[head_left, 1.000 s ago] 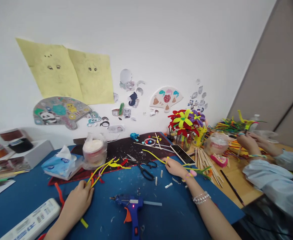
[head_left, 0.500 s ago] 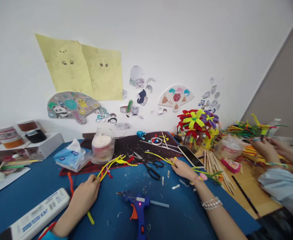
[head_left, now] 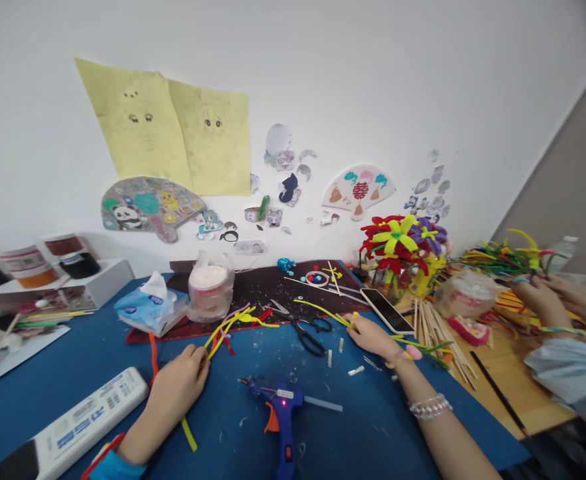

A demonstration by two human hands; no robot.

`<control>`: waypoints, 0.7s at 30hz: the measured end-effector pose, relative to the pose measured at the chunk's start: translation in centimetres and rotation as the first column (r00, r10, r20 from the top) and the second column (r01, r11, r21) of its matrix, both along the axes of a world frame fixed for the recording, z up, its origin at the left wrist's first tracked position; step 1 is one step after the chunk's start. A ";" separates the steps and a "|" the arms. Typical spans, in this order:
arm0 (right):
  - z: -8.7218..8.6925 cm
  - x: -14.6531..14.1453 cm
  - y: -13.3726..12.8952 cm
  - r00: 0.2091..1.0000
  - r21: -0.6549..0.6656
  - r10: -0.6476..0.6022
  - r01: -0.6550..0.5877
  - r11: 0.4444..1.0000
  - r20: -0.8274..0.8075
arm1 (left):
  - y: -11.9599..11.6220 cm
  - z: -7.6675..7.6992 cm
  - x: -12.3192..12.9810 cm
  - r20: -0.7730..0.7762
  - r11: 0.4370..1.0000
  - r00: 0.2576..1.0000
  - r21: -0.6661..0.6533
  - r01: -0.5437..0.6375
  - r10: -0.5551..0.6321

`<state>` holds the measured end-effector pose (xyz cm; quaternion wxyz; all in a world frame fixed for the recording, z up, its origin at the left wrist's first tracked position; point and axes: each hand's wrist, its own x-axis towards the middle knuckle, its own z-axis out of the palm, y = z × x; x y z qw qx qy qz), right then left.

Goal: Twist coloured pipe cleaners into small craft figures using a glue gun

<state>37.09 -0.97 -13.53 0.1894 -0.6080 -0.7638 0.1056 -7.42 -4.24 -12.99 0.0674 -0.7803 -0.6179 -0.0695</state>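
Note:
My left hand point(head_left: 181, 379) is closed around one end of a bunch of yellow pipe cleaners point(head_left: 223, 331), with pink and red ones among them. Their far ends lie on the table by the scissors point(head_left: 309, 333). My right hand point(head_left: 370, 333) rests farther right, its fingers pinched on a long yellow pipe cleaner point(head_left: 320, 307) that sticks out to the left. More yellow and green stems point(head_left: 435, 348) lie under and beyond that wrist. Between my forearms sits a blue hot glue gun point(head_left: 283, 403) with a lit red light and a glue stick in its back.
A tissue pack point(head_left: 150, 307), a wrapped tub point(head_left: 211, 290) and a phone point(head_left: 387, 311) stand or lie toward the wall. A white box point(head_left: 83, 427) is at left. Right are pipe-cleaner flowers point(head_left: 397, 240), wooden sticks point(head_left: 435, 333) and another person's hands point(head_left: 543, 303) holding stems.
The whole view has shifted slightly, so things appear a little farther right and higher. Both my hands keep their grip and nearly the same places.

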 end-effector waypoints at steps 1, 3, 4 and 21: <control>0.0 0.0 0.0 1.000 -0.003 -0.001 0.001 1.000 0.001 | 0.3 -0.2 -0.1 0.026 0.998 1.000 0.054 0.016 -0.017; 0.0 0.0 0.0 1.000 -0.009 -0.005 0.005 1.000 0.004 | 1.4 -0.1 0.0 0.068 0.981 0.995 0.185 0.055 -0.069; -0.1 0.0 0.1 1.000 -0.011 -0.009 0.009 1.000 0.007 | 2.2 0.2 0.3 0.076 0.967 0.992 0.241 0.076 -0.097; -1.1 0.9 1.0 0.999 0.064 -0.033 0.035 0.997 -0.032 | 8.1 7.1 7.1 0.427 0.900 0.797 0.287 0.328 -0.427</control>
